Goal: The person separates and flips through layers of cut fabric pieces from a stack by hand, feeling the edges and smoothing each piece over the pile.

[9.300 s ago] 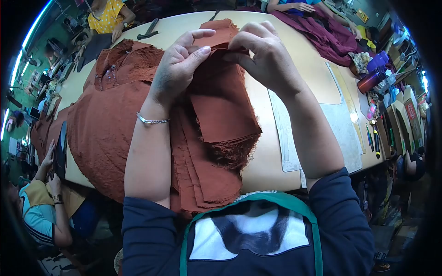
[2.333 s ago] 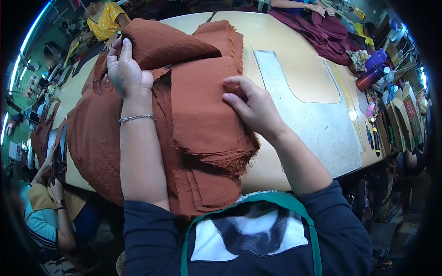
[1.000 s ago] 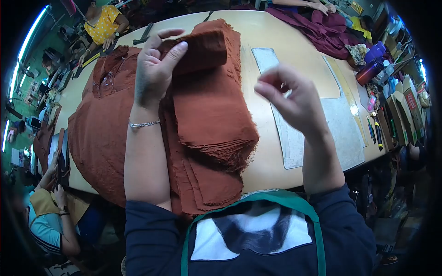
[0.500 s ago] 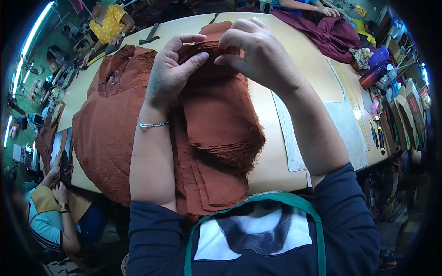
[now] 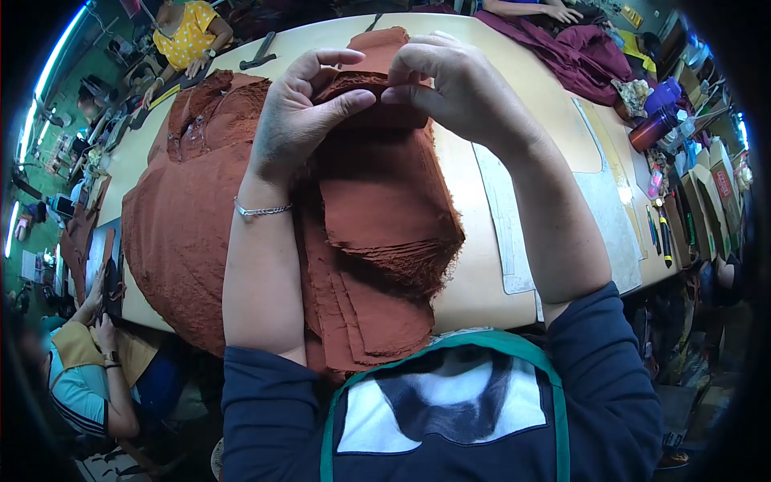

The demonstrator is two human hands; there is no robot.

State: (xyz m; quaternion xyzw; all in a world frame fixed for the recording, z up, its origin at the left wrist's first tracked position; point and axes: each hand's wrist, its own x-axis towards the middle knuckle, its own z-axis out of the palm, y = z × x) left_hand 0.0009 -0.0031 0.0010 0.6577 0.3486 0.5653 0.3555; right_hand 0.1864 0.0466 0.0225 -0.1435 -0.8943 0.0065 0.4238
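Observation:
A thick stack of rust-brown cut fabric pieces lies in front of me, with frayed edges along its right side. At the stack's far part, my left hand curls round the raised edge of some layers, its thumb on the near side. My right hand pinches the same raised edge between thumb and fingers, close to the left thumb. How many layers they hold is hidden. More stacked rust-brown fabric spreads to the left of my left forearm.
Grey pattern sheets lie on the pale table at right. A hammer rests at the far left. Maroon cloth, a dark red tumbler and pens line the right side. Other people work around the table.
Both thumbs have come closer together at the fabric edge, the right hand moving slightly left and down. The raised edge now shows more plainly between the hands. The stack stays in place.

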